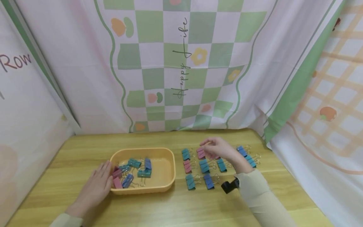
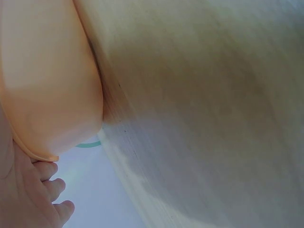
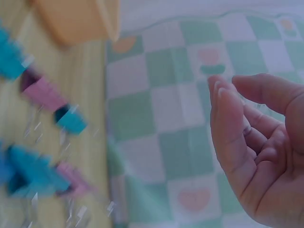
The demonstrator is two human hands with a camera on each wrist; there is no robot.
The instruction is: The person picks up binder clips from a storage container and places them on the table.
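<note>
My left hand [image 1: 96, 181] rests with extended fingers along the left rim of a yellow-orange plastic tray [image 1: 162, 170]. In the left wrist view its fingertips [image 2: 56, 186] lie just by the rim. Several binder clips in teal, blue and pink lie jumbled in the tray's left half, among them a teal clip [image 1: 134, 163]. My right hand [image 1: 218, 149] hovers over rows of binder clips on the table, near a pink clip [image 1: 200, 154]. Its thumb and fingers are bent with a gap between the tips, and nothing shows between them. It partly covers another pink clip.
Right of the tray stand clips in rows, with a teal clip [image 1: 190, 182] and a blue clip [image 1: 209, 181] in front. A blue clip [image 1: 242, 151] sits at the far right. A checkered curtain [image 1: 181, 75] hangs behind the wooden table [image 1: 158, 208], with more cloth at both sides.
</note>
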